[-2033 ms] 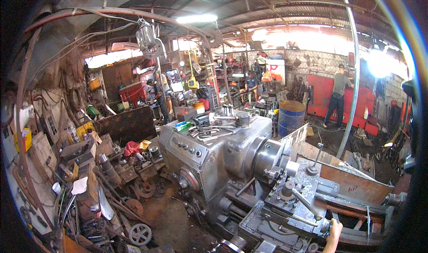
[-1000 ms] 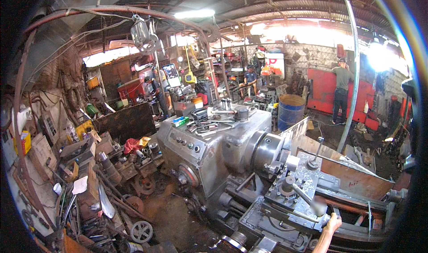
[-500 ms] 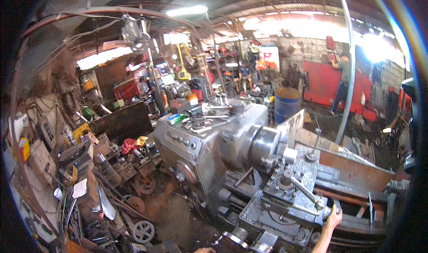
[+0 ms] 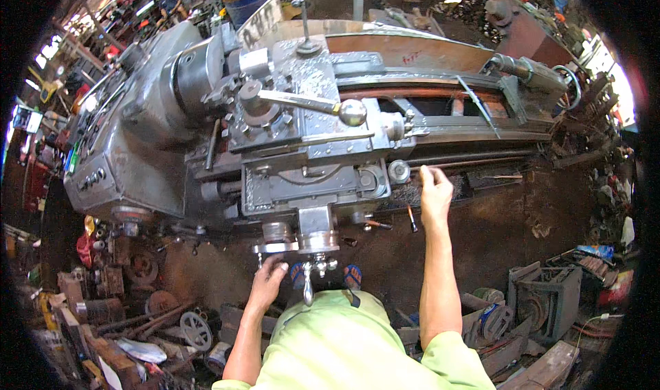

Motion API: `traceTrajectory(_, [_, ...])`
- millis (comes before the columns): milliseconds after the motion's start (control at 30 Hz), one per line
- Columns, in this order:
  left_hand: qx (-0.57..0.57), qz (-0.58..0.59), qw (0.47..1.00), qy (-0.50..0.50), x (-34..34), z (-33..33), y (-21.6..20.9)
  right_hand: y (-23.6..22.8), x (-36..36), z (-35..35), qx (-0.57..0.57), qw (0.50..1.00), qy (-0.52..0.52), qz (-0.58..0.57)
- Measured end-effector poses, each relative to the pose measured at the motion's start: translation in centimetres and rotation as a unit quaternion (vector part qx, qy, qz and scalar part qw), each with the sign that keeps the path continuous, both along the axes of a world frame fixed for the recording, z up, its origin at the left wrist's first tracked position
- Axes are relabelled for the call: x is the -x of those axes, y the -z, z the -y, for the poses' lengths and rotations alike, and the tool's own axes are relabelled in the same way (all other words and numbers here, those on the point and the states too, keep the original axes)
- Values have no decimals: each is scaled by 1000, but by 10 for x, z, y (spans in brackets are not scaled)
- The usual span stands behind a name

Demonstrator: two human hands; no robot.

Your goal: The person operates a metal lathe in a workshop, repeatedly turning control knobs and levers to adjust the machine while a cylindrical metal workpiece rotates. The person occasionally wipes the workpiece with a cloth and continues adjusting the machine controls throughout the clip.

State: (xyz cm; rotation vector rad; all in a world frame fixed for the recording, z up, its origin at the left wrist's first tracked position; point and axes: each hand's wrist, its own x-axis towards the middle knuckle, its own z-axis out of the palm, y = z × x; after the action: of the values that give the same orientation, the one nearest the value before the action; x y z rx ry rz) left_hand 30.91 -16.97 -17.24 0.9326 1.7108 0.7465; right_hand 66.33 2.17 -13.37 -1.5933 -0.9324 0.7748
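Observation:
A metal lathe fills the upper middle, its chuck (image 4: 196,80) at the left beside a shiny metal cylinder (image 4: 254,61). My left hand (image 4: 269,281) has its fingers curled at the rim of a small handwheel (image 4: 276,244) on the carriage's near side. A second dial with a crank handle (image 4: 309,290) sits just right of it. My right hand (image 4: 434,192) is raised right of the carriage, fingers closed; anything inside them is hidden. Left of its fingertips is a round knob (image 4: 399,172). On the tool post, a lever (image 4: 302,101) ends in a shiny ball.
Metal chips lie over the cross slide (image 4: 292,67). The tailstock (image 4: 529,73) stands at the far right of the bed. Scrap and a spoked wheel (image 4: 196,331) lie lower left; a metal housing (image 4: 546,300) is lower right. A blue drum (image 4: 247,1) stands behind the lathe.
The view has tipped down and swung right, bringing my body and both forearms in. My left hand, barely showing before, is now at the handwheel; my right hand shows closed beside the carriage.

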Motion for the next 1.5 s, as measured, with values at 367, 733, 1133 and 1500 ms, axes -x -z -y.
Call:
traceTrajectory(367, [-46,-107,988,100,15,1,16,-9,148,-4,94,929,-280,-222])
traceTrajectory(733, [-82,11,994,-68,22,34,8,-11,170,-14,162,895,-309,-277])
traceTrajectory(1133, [-133,158,975,-83,11,33,22,-19,176,-3,139,882,-271,-358])
traceTrajectory(1500, [-27,168,985,-21,-26,3,16,3,80,77,137,913,-311,-226])
